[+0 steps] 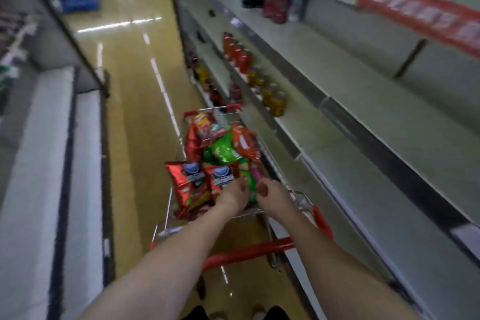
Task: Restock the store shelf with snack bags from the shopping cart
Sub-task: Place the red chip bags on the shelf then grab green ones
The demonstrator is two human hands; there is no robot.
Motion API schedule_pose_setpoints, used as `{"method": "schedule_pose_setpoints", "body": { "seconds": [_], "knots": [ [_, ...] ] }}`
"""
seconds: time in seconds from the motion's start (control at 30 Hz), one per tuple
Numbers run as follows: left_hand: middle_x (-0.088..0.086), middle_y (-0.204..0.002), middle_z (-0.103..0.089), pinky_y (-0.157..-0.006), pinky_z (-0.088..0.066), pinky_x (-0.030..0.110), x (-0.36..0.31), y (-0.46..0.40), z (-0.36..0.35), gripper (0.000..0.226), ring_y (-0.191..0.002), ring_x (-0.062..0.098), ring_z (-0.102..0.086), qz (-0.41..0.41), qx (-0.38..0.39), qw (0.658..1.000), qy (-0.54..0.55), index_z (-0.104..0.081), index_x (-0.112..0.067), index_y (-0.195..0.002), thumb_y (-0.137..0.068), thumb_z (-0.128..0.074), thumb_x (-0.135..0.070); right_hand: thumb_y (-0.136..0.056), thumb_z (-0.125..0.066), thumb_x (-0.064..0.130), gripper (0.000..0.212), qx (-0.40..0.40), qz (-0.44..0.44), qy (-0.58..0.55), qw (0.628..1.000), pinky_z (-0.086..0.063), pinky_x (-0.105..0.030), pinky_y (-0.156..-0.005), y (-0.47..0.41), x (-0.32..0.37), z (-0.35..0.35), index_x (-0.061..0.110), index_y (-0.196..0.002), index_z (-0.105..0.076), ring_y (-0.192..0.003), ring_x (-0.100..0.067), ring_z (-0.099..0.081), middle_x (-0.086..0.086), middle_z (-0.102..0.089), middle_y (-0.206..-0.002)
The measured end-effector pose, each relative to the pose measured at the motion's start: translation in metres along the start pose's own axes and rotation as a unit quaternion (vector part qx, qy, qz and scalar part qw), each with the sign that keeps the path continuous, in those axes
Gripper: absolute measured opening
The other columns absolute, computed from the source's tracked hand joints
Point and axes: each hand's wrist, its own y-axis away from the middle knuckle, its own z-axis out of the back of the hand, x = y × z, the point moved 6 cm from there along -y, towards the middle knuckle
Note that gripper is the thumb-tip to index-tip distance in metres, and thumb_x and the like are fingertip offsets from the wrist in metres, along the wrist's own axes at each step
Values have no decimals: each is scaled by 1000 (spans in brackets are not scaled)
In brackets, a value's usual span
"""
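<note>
A wire shopping cart with a red handle [246,252] stands in the aisle, piled with snack bags. Two red bags with dark labels [187,184] lean at its near left. Green bags [223,148] and orange-red bags [245,141] fill the middle and far end. Both my arms reach into the near end. My left hand [233,193] lies palm down on the bags, its fingers hidden among them. My right hand [270,192] is curled closed at the edge of a green snack bag with a pink patch [248,180], which lies between my hands.
A long white store shelf [376,143] runs along the right, close beside the cart. It holds red bottles [236,54] and amber bottles [272,99] farther down, with bare boards nearer me. A red banner [420,15] hangs above. White units [39,150] line the left of the aisle.
</note>
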Motion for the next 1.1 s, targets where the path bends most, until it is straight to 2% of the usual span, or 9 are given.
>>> {"method": "schedule_pose_setpoints", "body": {
  "seconds": [0.03,0.17,0.3,0.4,0.5,0.67,0.77,0.93,1.1],
  "knots": [
    [17,-125,-65,-93,-46,32,13,4,0,29,-116,32,-61,17,0,1000,17,-62,-4,-126,-101,-50,-12,-86,-64,16,3,34,14,36,999,-46,-35,-73,-3,2,-12,17,-89,-64,-89,-28,-62,-9,-66,-92],
    [14,-131,-62,-95,-45,29,47,26,-7,33,-121,32,-58,66,-4,998,1,-58,-8,-133,-104,-47,-19,-86,-59,27,25,162,36,191,967,-51,-38,-87,-3,-6,-58,20,-109,-64,-105,-32,-64,-11,-68,-111],
    [27,-127,-62,-92,-48,42,58,36,-19,40,-115,43,-59,82,-7,996,-37,-58,-7,-130,-107,-37,-32,-97,-52,36,37,155,73,304,937,-35,-44,-107,7,-12,-71,24,-132,-53,-125,-32,-51,-8,-59,-131],
    [30,-125,-61,-92,-47,44,51,44,-20,40,-114,43,-58,76,-12,996,-54,-58,-1,-124,-109,-32,-27,-103,-44,37,39,136,92,302,939,-27,-46,-116,14,-18,-71,24,-140,-46,-135,-31,-42,-7,-51,-142],
    [27,-126,-60,-89,-47,44,55,52,-24,32,-111,41,-60,74,-14,994,-77,-47,1,-133,-105,-37,-11,-105,-40,34,40,129,109,288,943,-21,-48,-119,22,-18,-70,26,-145,-41,-139,-30,-37,-6,-47,-147],
    [24,-136,-54,-104,-36,44,53,71,-30,44,-122,40,-54,62,-22,988,-140,-33,-5,-149,-105,-32,-9,-106,-37,35,45,140,110,272,946,-17,-49,-122,38,-23,-75,28,-150,-34,-143,-31,-33,-7,-43,-152],
    [24,-128,-59,-98,-42,45,53,91,-36,41,-118,41,-56,41,-6,982,-184,-38,-11,-147,-108,-26,-16,-107,-32,39,44,155,107,270,944,-20,-51,-121,55,-33,-82,27,-150,-34,-142,-31,-34,-8,-44,-150],
    [20,-119,-63,-91,-42,45,53,118,-53,24,-110,40,-59,22,16,970,-242,-52,-11,-119,-103,-35,-9,-107,-31,37,39,172,102,270,942,-20,-52,-119,84,-47,-89,28,-145,-37,-140,-32,-36,-8,-46,-147],
    [18,-125,-60,-94,-41,46,52,144,-73,31,-116,41,-54,-1,37,954,-296,-51,-14,-126,-99,-38,-7,-105,-41,28,42,153,80,273,946,-19,-52,-120,119,-56,-87,28,-147,-36,-141,-32,-34,-9,-45,-148]
  ]
}}
